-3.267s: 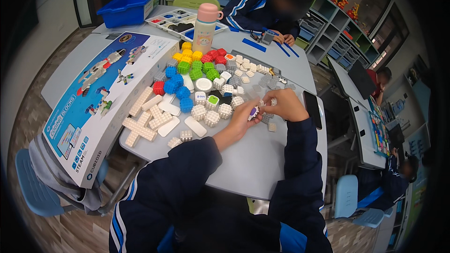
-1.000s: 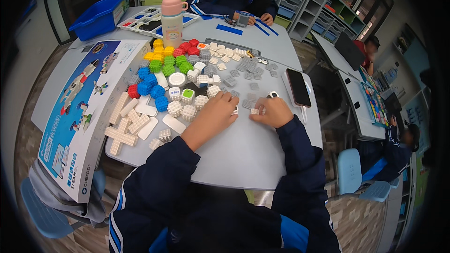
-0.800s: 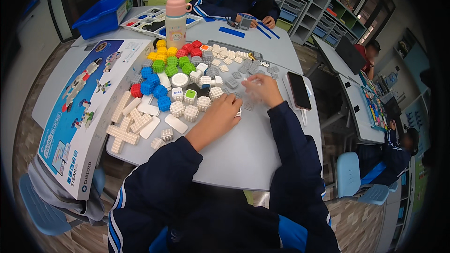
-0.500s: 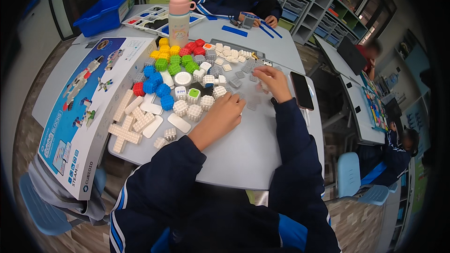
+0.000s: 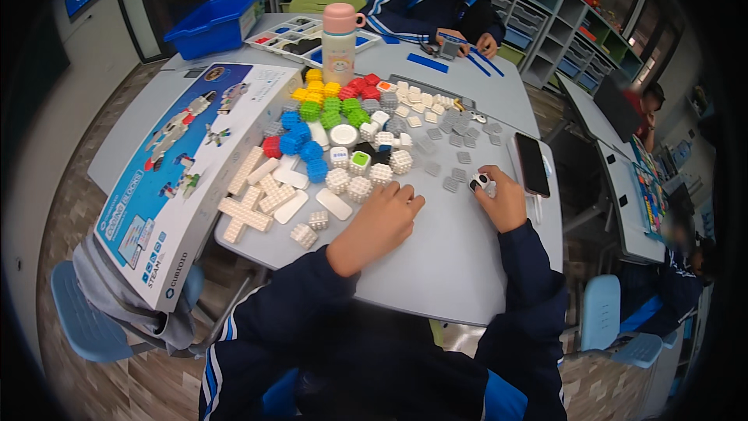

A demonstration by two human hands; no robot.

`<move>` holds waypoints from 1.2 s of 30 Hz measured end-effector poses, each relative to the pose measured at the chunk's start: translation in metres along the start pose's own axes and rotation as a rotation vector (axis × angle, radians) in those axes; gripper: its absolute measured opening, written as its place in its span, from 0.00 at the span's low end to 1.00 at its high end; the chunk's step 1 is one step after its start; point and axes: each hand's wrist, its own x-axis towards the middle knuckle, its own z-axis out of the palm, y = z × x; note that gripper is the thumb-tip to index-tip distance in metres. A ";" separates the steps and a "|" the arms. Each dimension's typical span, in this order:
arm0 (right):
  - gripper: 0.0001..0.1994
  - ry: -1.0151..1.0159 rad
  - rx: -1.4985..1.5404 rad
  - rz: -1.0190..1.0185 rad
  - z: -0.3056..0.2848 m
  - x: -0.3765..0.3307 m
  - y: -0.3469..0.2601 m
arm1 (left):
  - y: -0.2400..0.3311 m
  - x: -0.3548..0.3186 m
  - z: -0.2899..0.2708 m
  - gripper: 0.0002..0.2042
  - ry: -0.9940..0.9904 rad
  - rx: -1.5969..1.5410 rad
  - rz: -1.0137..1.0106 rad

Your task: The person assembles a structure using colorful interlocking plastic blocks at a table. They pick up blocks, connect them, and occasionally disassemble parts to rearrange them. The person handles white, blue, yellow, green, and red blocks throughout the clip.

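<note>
My right hand [image 5: 505, 201], at the right side of the table, is closed with thumb and finger on a small white-and-black piece [image 5: 479, 182]; its exact kind is too small to tell. My left hand [image 5: 383, 222] rests on the table with bent fingers a little apart and nothing visible in them. White studded cube blocks [image 5: 359, 189] lie just beyond it. Small flat grey pieces [image 5: 450, 184] are scattered between the hands and farther back. Blue studded blocks [image 5: 294, 143], green ones [image 5: 330, 119] and flat white tiles [image 5: 333, 204] lie to the left.
A large block-set box [image 5: 195, 164] leans along the left edge. A pink-lidded bottle [image 5: 339, 54] stands behind the blocks. On the right lies a phone [image 5: 532, 165]. Farther back are a sorting tray [image 5: 300, 35], a blue bin [image 5: 214, 25] and another person handling blue strips [image 5: 478, 64].
My right hand has come nearer and now holds the white-and-black piece. My left hand stays on the table, its fingers slightly more spread. The whole view has shifted, so the table appears farther right.
</note>
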 end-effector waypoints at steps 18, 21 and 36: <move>0.15 0.157 0.269 -0.329 0.056 0.034 -0.113 | -0.076 -0.019 -0.042 0.16 0.446 0.158 -0.284; 0.16 0.223 0.315 -0.359 0.066 0.053 -0.120 | -0.079 -0.021 -0.034 0.17 0.450 0.191 -0.316; 0.20 0.179 0.244 -0.472 0.114 0.072 -0.116 | -0.076 -0.041 -0.037 0.31 0.382 0.197 -0.299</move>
